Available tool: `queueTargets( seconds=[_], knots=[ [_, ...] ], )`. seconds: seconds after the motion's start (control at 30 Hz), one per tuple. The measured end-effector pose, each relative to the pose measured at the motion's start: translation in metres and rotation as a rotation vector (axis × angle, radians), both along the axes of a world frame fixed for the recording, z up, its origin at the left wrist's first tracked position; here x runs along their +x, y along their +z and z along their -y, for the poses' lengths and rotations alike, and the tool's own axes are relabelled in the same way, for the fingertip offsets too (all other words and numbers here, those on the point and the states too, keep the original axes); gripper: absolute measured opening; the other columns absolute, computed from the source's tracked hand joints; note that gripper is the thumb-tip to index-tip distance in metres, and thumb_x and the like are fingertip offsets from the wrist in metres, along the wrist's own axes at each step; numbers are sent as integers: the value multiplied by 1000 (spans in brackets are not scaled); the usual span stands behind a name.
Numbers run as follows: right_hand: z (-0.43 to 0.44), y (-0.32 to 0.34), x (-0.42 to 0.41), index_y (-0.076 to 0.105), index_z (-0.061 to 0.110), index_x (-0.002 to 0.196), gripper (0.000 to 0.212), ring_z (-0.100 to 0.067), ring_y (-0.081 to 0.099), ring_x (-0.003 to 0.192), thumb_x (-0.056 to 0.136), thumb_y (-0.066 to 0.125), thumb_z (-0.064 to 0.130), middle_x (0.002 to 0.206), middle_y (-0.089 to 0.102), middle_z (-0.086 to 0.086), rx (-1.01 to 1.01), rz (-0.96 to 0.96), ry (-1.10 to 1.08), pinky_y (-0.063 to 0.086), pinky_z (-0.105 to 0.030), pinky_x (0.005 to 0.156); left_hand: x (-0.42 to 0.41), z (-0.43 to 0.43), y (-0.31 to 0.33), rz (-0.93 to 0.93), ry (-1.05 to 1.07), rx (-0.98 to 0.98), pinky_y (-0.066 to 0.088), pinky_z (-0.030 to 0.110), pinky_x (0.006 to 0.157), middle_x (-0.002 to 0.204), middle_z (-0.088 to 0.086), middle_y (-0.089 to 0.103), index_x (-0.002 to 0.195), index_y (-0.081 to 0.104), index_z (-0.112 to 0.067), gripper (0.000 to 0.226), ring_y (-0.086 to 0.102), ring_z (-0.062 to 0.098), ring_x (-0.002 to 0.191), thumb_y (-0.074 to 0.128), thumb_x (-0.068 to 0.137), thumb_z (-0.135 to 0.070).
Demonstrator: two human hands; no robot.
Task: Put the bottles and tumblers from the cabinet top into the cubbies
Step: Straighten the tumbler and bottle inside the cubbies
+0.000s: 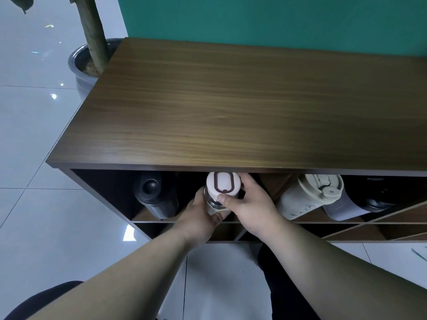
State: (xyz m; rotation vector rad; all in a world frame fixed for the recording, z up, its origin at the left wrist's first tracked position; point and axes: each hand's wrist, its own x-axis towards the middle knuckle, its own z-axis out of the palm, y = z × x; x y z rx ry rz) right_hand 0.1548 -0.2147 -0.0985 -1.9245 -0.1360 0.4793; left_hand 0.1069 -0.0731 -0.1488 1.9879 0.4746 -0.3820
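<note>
Nearest, the left hand (200, 215) wraps the glass body of the white-capped bottle (219, 192) from below while the right hand (250, 204) closes on its cap and shoulder, probably a two-handed hold to steady the bottle as it goes upright into the middle top cubby (272, 185). Beyond, a black tumbler (154, 195), a cream tumbler (309, 195) and a dark-lidded bottle (360, 199) already stand in neighbouring cubbies, and the visible part of the cabinet top (231, 100) carries nothing, so this looks like the last piece.

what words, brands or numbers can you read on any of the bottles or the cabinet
None can be read.
Cream tumbler: faint dark marks low on its side, too blurred to read.
White-lidded bottle held by the left hand and right hand: only a brown oval outline on the lid, no text.
Black bottle, cabinet top: no text visible.
</note>
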Motion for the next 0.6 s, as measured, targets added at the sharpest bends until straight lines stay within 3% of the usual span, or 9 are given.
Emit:
queueTargets(
  seconds=[0.1,0.27,0.4,0.47,0.53,0.6],
  knots=[
    [0,-2,2,61,45,97,38,9,67,92,84,76,13,101,73,19,-7,5,17,46,-9,73,-3,5,4,14,20,12,48,43,109,138,-6,61,147,34,-39,93,58,16,127,65,66,-71],
    [2,0,1,60,47,103,43,7,65,99,78,79,17,105,73,20,-29,11,22,47,-20,84,-4,5,-1,-17,58,3,49,44,109,138,-8,61,146,35,-40,95,58,14,128,68,62,-70],
    [-2,17,-9,53,47,108,46,8,58,106,74,79,31,118,64,23,-148,142,69,41,-11,85,-7,1,3,-93,84,-15,52,34,98,127,-11,67,134,45,-34,90,63,14,119,71,55,-68],
    [-3,27,-21,50,42,122,55,1,50,122,74,75,36,131,54,20,-272,315,102,40,-16,96,-10,-3,-5,-143,49,-24,55,35,98,124,-14,72,130,55,-39,81,68,11,114,75,56,-66],
    [-7,36,-35,48,36,136,63,4,38,134,76,69,36,139,46,21,-305,489,178,34,-21,110,-16,-9,-1,-238,-11,-22,59,36,93,121,-10,75,126,65,-37,67,70,10,106,73,64,-61],
    [-15,42,-48,47,37,141,64,20,24,137,79,63,37,140,39,34,-267,555,280,20,-10,114,-25,-17,14,-317,-29,-10,55,20,71,113,-10,73,121,70,-29,46,63,5,86,67,80,-49]
  ],
)
